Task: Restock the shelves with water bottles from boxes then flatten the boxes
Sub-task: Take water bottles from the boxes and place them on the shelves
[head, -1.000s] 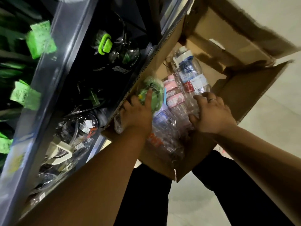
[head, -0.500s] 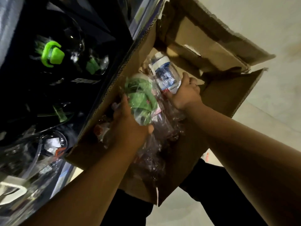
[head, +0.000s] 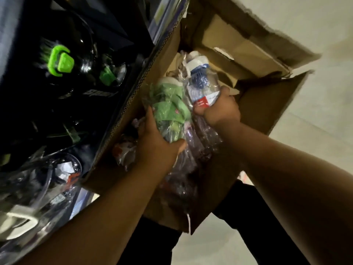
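In the corrugated cardboard box [head: 267, 111], the left hand [head: 156, 142] is curling round a green bottle [head: 168, 109] wrapped in crinkly clear plastic. The right hand [head: 219, 109] is gripping a clear, white-capped blue bottle [head: 202, 87] just beside it. Left of the box, glossy dark bottles [head: 61, 61] with lime-green caps are crowding the shelf [head: 166, 18].

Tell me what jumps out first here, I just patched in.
Inside the open cardboard box at centre, the left hand grips a green-wrapped bottle and the right hand a blue-and-white bottle right beside it. On the dark shelf at left, a bright green lid stands out.
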